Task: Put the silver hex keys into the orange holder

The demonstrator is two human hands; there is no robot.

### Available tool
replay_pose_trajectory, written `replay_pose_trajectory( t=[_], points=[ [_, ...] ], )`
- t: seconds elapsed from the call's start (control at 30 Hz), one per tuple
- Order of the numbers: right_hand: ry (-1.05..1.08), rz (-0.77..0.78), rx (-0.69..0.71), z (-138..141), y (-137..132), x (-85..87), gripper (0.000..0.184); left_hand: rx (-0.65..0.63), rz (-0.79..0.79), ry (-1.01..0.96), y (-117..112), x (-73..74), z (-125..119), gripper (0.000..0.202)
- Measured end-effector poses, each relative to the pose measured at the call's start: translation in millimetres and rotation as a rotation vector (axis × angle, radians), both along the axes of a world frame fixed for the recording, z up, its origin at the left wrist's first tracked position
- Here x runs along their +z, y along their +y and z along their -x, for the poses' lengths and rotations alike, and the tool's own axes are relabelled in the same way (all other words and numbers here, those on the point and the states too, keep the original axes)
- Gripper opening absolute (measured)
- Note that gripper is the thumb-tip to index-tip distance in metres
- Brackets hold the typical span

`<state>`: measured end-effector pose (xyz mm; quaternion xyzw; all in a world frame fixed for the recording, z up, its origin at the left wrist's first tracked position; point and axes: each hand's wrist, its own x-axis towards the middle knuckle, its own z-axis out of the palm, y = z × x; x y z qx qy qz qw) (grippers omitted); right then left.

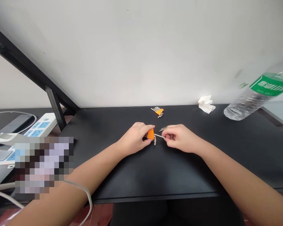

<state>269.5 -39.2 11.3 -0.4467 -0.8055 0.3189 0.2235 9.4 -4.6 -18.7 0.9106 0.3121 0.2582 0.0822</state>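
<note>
Left hand [135, 138] pinched the orange hex-key holder [151, 134] at its three o'clock, right hand [180, 138] clamped a hex key [159, 136] at its nine!

Both arms are left bare and are stretched forward. The left arm [94, 169] is brought in from the low left, the right arm [231, 169] from the low right. The left hand [140, 138] is bent into a grip, thumb below and fingers above. The right hand [179, 138] is turned toward it, a small gap kept between. Its fingertips are pinched together; its other fingers seem to be curled in, though they are partly hidden.
</note>
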Motion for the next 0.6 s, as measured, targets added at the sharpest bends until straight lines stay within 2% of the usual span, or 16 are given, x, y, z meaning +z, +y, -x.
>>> replay_pose_trajectory(
  t=[0.23,0.37,0.53,0.6],
  points=[
    [0.232,0.418,-0.071,-3,1,0.5,0.011,-0.042,-0.052,-0.017,-1,1.5,-1,0.045],
    [0.3,0.526,-0.117,3,0,2.2,0.012,-0.064,-0.101,-0.037,-3,0.8,-4,0.044],
    [0.495,0.637,-0.155,20,0,-5.5,0.022,-0.147,-0.137,-0.033,-10,2.1,-13,0.039],
    [0.536,0.651,-0.178,25,1,-7.5,0.027,-0.126,-0.121,-0.036,-10,2.3,-13,0.037]
  ],
)
